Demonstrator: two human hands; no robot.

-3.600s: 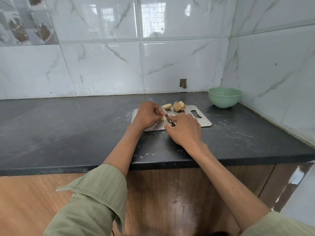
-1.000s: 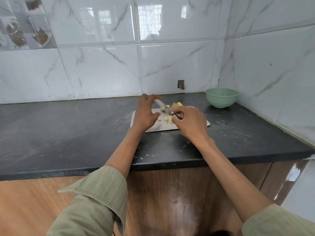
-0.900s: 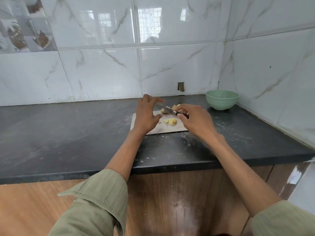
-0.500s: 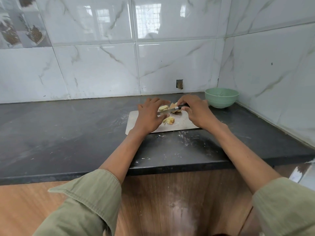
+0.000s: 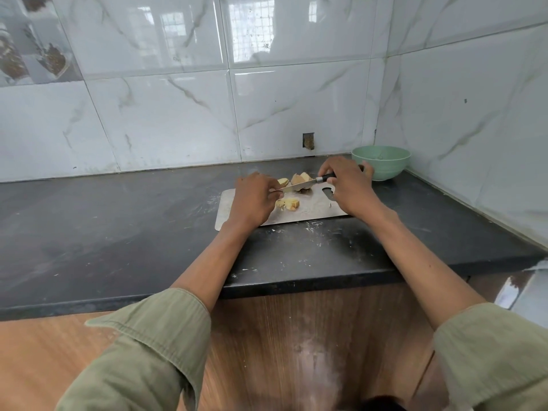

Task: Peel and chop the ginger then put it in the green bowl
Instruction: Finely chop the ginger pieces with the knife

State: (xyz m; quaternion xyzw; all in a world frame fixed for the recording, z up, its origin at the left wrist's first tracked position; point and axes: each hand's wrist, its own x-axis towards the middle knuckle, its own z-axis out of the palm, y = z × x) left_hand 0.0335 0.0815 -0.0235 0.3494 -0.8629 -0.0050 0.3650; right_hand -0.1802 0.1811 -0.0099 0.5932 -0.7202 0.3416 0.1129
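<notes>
Two hands at work over one cutting board, listed left to right.

Countertop (image 5: 118,232): dark stone, dusted with pale smears, set against white marble-look wall tiles (image 5: 166,120); wood-grain cabinet front (image 5: 296,336) below its front edge.

Left hand (image 5: 253,200): olive sleeve (image 5: 154,345) pushed up the forearm; hand lies over the left part of the board, fingers curled down beside the chopped pieces. The tip of the knife blade meets its fingers; whether they pinch anything cannot be told.

Cutting board (image 5: 311,210): pale, rectangular, with a handle cut-out at its right end; lies toward the back right of the countertop, long side parallel to the front edge.

Chopped ginger (image 5: 287,204): small yellow pieces in a cluster at mid-board, just right of the left hand's fingers.

Unchopped ginger (image 5: 299,179): tan-skinned chunks with pale cut faces, at the board's back edge, behind the blade; one smaller piece (image 5: 283,181) sits to their left.

Knife (image 5: 299,185): silver blade, black handle, held roughly level above the board, tip pointing left.

Right hand (image 5: 347,185): fingers wrapped round the knife handle, over the board's right end.

Green bowl (image 5: 382,163): pale green, upright, in the back right corner of the countertop, just behind the right hand; contents unclear.
</notes>
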